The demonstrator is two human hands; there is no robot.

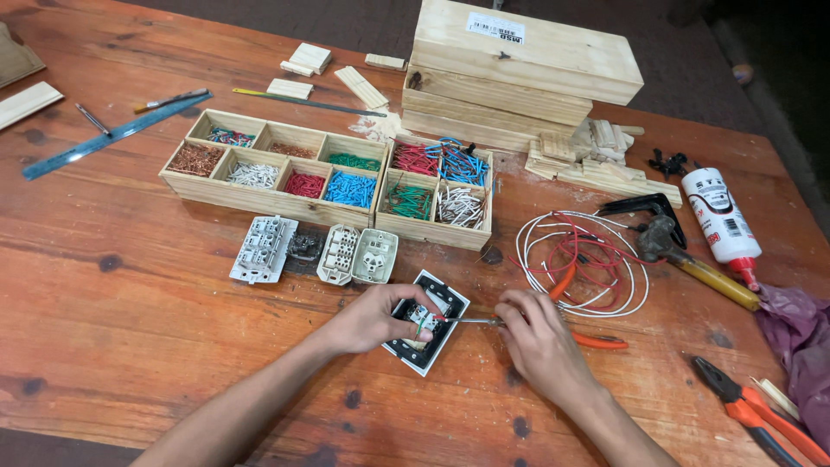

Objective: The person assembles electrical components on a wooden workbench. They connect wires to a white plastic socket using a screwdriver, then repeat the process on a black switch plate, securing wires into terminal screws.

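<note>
The switch module is lying on the wooden table, near the front edge, and it is gripped at its left side by the left hand. A thin screwdriver is held in the closed right hand, its tip touching the module's middle. Just behind, four similar modules are laid in a row, before a wooden tray of coloured wire pieces (sorted by colour). Coiled red and white wires lie to the right, near orange pliers.
</note>
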